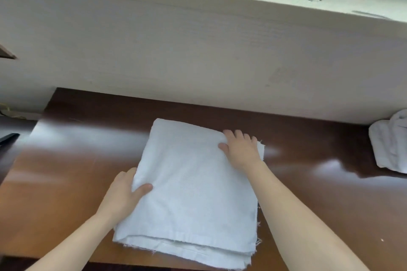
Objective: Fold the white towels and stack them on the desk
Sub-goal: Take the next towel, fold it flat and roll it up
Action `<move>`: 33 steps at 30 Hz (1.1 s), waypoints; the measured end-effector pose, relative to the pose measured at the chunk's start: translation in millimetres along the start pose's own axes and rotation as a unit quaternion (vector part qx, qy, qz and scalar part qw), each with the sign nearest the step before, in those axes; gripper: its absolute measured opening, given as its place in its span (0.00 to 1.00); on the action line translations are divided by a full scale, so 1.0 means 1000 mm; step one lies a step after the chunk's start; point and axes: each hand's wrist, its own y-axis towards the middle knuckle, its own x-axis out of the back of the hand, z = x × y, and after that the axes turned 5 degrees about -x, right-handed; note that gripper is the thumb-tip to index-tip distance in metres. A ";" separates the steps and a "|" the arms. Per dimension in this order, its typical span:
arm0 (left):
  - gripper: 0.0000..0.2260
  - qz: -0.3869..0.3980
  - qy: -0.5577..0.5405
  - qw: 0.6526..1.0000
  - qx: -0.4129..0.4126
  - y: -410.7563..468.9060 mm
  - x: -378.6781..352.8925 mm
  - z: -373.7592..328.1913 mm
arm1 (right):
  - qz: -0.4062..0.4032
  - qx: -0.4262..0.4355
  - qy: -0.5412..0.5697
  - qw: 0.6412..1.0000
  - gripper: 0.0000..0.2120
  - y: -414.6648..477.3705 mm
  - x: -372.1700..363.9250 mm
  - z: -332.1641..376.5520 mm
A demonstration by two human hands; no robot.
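A white towel (193, 189), folded into several layers, lies on the brown desk (72, 160) in the middle of the view. My left hand (123, 191) grips its left edge, thumb on top and fingers underneath. My right hand (240, 149) grips the far right corner, with the fingers curled over the edge. The frayed hems of the layers show at the near edge. A second white towel (389, 145), crumpled and unfolded, lies at the desk's far right against the wall.
A pale wall (198, 55) rises directly behind the desk. The desk's left edge runs diagonally at the left, with a dark object (8, 137) beyond it. The glossy desk surface spreads out on both sides of the folded towel.
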 end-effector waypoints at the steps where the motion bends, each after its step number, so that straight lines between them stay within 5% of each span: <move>1: 0.13 -0.010 0.032 0.999 -0.009 0.008 0.004 0.003 | -0.006 -0.007 0.008 1.000 0.23 -0.005 0.000 -0.005; 7: 0.15 -0.126 0.195 0.966 -0.117 0.088 0.006 -0.052 | -0.048 -0.135 0.107 0.984 0.23 -0.090 -0.035 -0.027; 12: 0.16 -0.088 0.145 0.944 -0.284 0.137 -0.042 -0.126 | 0.026 -0.238 0.104 0.965 0.24 -0.161 -0.055 -0.025; 16: 0.22 -0.083 0.162 0.915 -0.361 0.106 -0.079 -0.132 | -0.147 -0.204 0.045 0.967 0.21 -0.146 -0.057 -0.013; 22: 0.28 0.005 0.279 0.905 -0.321 0.047 -0.118 -0.085 | -0.133 -0.018 0.072 0.988 0.25 -0.069 -0.057 0.008; 33: 0.29 -0.034 0.304 0.920 -0.244 0.078 -0.069 -0.057 | -0.097 -0.069 0.057 0.991 0.30 -0.045 -0.055 -0.021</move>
